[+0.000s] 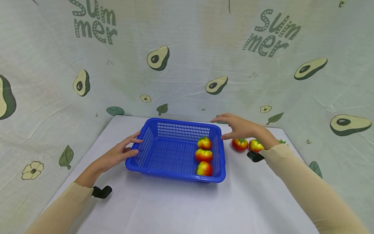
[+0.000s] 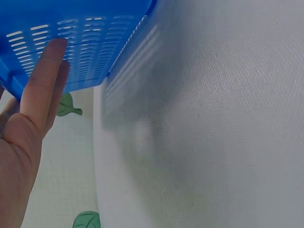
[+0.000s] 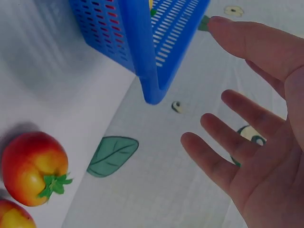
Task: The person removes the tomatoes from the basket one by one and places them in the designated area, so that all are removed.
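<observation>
Blue basket (image 1: pixel 175 175), between both hands. Left hand (image 1: pixel 117 152): fingers extended against its side, presumably steadying it. Right hand (image 1: pixel 240 127): spread wide, empty. Three tomatoes (image 1: pixel 204 155): in basket, right-hand side, likely for short reach.

Basket (image 1: pixel 175 175): moulded plastic, smooth, slight gloss. Tomatoes (image 3: pixel 35 166): smooth skin, soft sheen. Desk (image 2: pixel 228 118): matt, finely textured surface. Backdrop (image 1: pixel 187 32): creased matt cloth. Sleeves (image 1: pixel 306 182): matt cloth. Wrist pieces (image 1: pixel 102 192): look like smooth plastic.
</observation>
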{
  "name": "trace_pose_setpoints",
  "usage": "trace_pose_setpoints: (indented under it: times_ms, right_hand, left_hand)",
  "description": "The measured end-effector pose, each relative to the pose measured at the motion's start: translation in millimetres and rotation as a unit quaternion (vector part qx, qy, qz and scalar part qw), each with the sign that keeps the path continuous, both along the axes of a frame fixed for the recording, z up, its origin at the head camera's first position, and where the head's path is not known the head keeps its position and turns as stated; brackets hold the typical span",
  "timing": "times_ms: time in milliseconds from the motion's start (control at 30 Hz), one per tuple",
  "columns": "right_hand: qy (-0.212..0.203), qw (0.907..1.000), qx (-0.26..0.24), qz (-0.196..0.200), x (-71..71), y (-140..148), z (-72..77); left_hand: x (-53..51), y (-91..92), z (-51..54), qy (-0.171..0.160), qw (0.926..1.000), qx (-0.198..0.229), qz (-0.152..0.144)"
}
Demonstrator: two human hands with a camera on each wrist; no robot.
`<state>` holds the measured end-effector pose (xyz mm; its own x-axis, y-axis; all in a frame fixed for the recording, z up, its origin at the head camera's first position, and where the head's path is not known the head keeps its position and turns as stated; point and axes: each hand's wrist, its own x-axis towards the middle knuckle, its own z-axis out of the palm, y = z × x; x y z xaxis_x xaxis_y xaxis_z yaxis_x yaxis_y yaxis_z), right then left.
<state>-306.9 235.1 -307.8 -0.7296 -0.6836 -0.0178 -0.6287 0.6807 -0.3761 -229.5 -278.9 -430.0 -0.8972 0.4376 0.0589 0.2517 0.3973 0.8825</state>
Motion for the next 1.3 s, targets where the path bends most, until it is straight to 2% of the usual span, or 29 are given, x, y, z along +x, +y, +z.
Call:
trace_pose_setpoints:
  times_ms: [200,467,1100,1300]
  right_hand:
    - [-0.011,0.9994,0.000,0.033,-3.1,-25,-3.0]
    - [-0.039,0.9981,0.031,0.037,-9.3,-46,-16.0]
    - [-0.077,0.9915,0.101,0.028,-21.1,-65,-37.5]
    - [-0.082,0.9883,0.122,0.042,-23.0,-68,-40.0]
  left_hand:
    - [-0.3,-2.3,-1.2,-0.001,1.0000,-0.001,0.001]
    - [0.2,-2.1,-0.5,-0.001,1.0000,-0.003,0.002]
    - [-0.1,-2.5,-0.4,0.002,1.0000,-0.001,-0.001]
    - [-0.7,-2.3,-1.2,0.002,1.0000,0.003,-0.004]
